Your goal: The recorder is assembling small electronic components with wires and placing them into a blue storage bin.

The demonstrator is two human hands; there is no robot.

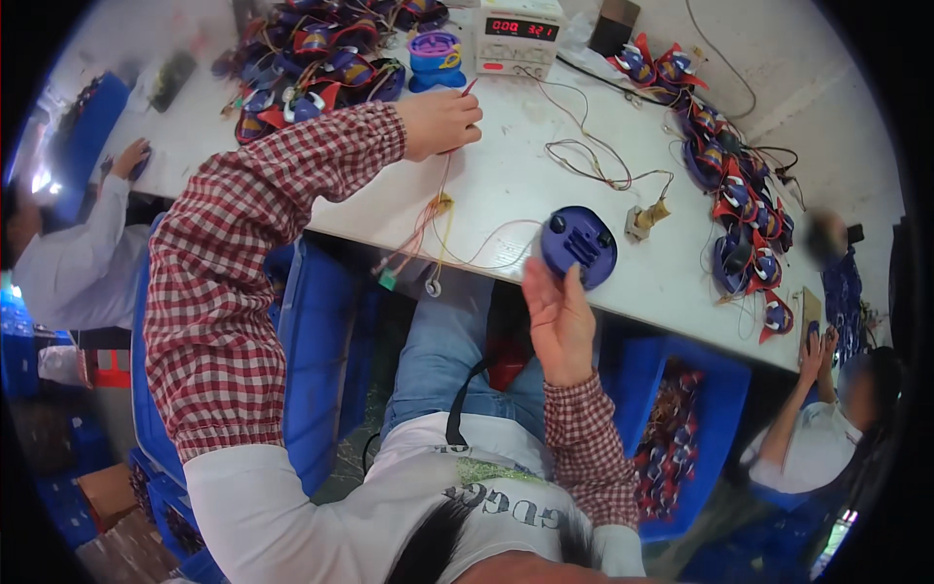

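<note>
My left hand (443, 125) is over the table, fingers curled round a thin red lead (471, 88) whose end sticks up past them. Below that hand, a wire runs down to a tied bundle of thin wires (443, 204) at the table's front edge, with a small green connector (388, 280) and a small round metallic piece (433, 287) hanging from it. My right hand (564, 326) grips the lower edge of a round purple plastic part (581, 248) with slots and dark knobs. A thin wire reaches from the bundle towards this part.
A power supply (519, 39) with a lit red display stands at the back, beside stacked purple and blue spools (435, 60). Coloured assemblies (311, 63) pile up left; others (735, 185) line the right. Blue bins (671, 438) flank my legs. Co-workers sit at both sides.
</note>
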